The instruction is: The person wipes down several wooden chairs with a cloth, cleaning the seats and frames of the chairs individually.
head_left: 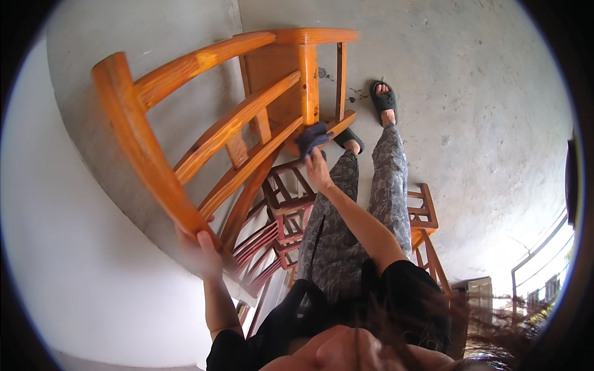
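A varnished orange-brown wooden chair (238, 139) is tipped over in front of me, its slatted back toward my left. My left hand (204, 252), a little blurred, is closed around the chair back's thick end rail, with the thumb on the near side. In my right hand (318, 170) is a bunched dark cloth (312, 139). It presses against the chair where a slat meets the upright post, close to the seat. The cloth hides part of that joint and most of my fingertips.
Below the chair stand dark red wooden chairs (288, 201). Another wooden chair (424, 210) is right of my legs. A white wall (80, 260) curves along the left. My sandalled foot (385, 102) rests on the grey concrete floor (470, 93). Railings (538, 247) show at far right.
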Tool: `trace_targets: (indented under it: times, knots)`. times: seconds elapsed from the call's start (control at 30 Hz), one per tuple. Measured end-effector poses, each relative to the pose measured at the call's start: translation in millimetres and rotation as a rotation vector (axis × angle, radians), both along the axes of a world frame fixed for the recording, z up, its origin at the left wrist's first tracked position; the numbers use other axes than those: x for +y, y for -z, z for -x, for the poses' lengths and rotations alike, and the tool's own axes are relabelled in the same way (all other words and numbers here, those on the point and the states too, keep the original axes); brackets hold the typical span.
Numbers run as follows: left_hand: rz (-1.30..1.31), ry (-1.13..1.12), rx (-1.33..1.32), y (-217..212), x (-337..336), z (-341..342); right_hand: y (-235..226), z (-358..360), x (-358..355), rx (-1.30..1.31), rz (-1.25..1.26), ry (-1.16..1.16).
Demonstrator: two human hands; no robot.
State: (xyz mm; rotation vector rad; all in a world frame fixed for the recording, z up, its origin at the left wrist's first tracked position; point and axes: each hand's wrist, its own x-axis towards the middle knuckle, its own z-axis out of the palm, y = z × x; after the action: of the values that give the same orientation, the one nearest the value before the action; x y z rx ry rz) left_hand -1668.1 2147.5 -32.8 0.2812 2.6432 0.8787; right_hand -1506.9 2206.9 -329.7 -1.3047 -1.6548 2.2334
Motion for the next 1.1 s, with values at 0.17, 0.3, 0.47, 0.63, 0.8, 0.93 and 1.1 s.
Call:
trace_targets:
  times: [0.17,0.3,0.47,0.63,0.8,0.93,1.1]
  knots:
    - [0.037,0.092,-0.065,-8,20,-3,-133,80,16,0.435,-0.236,-0.124]
    - [-0.162,0.067,-0.066,1,26,-3,-165,112,-46,0.673,0.211,0.181]
    - [-0.004,0.103,0.012,-7,32,-5,-79,107,13,0.371,0.590,0.520]
    - [0.053,0.041,-0.042,-5,29,6,7,29,68,-0.169,-0.639,-0.200]
    - [0.086,0.027,-0.057,1,12,5,28,19,7,-0.297,-0.959,-1.151]
    - [0.135,0.029,0.001,7,10,11,51,23,-9,0.003,-1.139,-1.156]
    - [0.112,0.081,-0.017,7,13,20,88,-21,38,0.647,-1.277,-1.218]
